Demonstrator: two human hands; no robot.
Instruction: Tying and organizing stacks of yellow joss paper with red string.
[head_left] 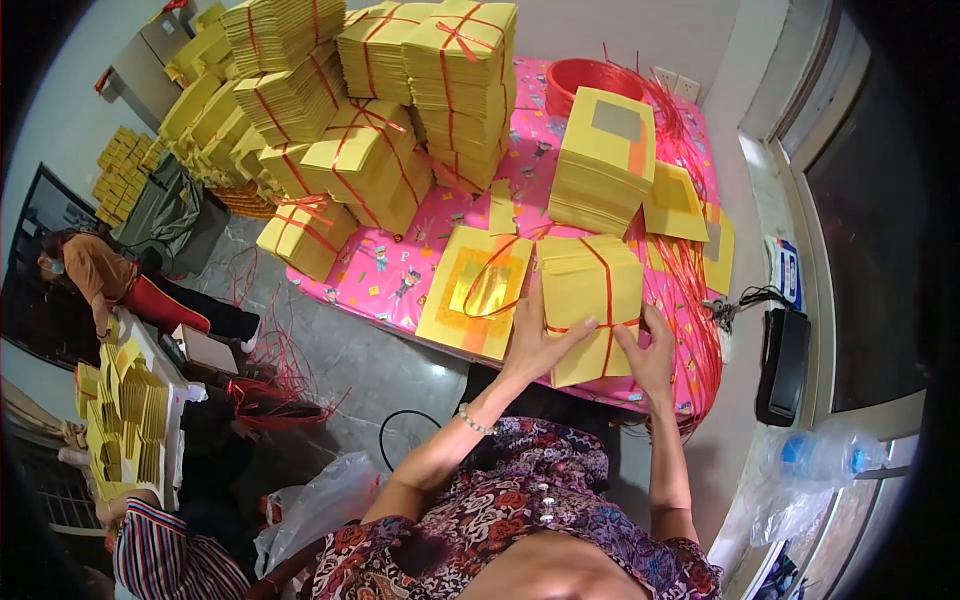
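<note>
A dark red-and-purple floral top [450, 525] is showing pale buttons [546, 503] — and a beaded bracelet [477, 426] is circling the left wrist [496, 399].

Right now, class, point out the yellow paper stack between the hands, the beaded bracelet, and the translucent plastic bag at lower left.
Yellow paper stack [579, 288]: head view, its top sheet.
Beaded bracelet [476, 427]: head view, middle of visible beads.
Translucent plastic bag [325, 508]: head view, crumpled middle.

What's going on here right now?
The person's left hand and right hand hold a yellow paper stack at the near edge of the pink-covered table, with red ribbon crossing its top. Tied bundles stand farther back on the left; a taller stack behind shows no ribbon around it. Two other people are at the left.
</note>
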